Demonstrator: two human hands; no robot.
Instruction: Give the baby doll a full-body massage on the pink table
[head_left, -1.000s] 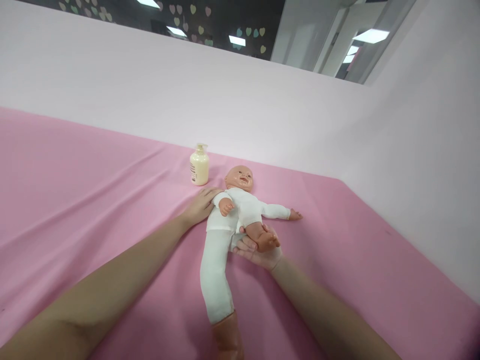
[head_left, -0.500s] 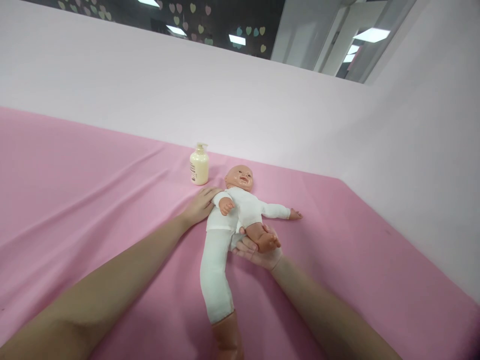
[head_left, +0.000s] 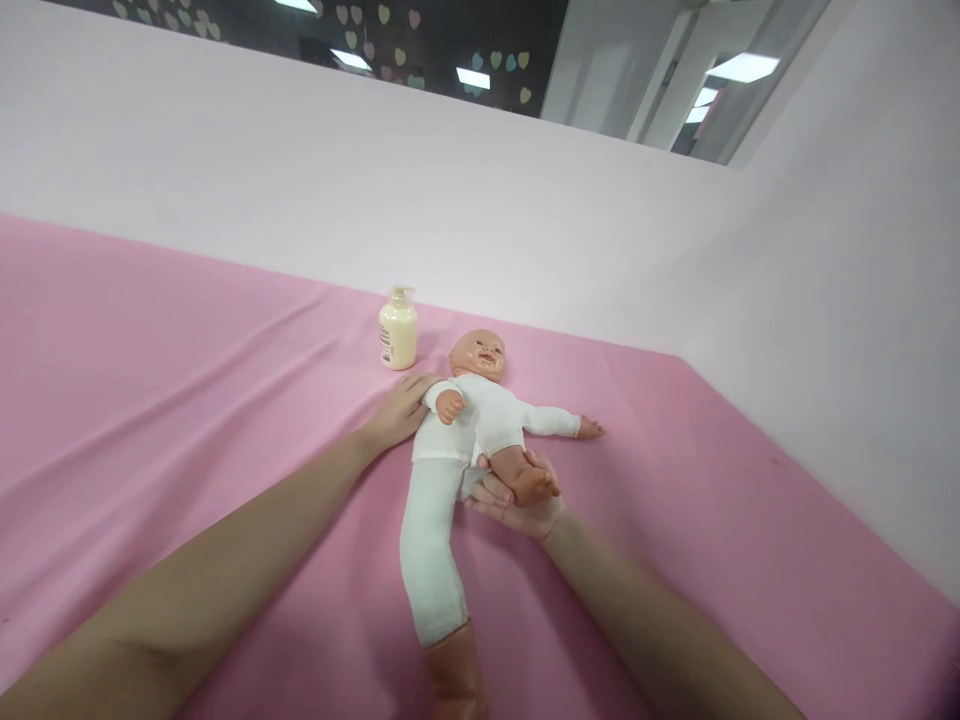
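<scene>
While the pink sheet (head_left: 300, 570) spreads beneath it, the doll (head_left: 495, 420) lies face up between both hands. The left hand (head_left: 397, 412) rests flat against its side, fingers outstretched near the shoulder; the right hand (head_left: 531, 515) curls around the doll's bent leg (head_left: 513, 468). White cloth covers its torso, arms and extended thigh; its bald head (head_left: 478, 354) shines.

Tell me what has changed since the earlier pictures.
Very little. The small hand of the doll, beside the person's left hand, has shifted slightly toward the doll's head. Nothing was visibly taken hold of or let go. The left hand stays against the doll's side, the right hand at the bent leg; the pump bottle has not moved.
</scene>
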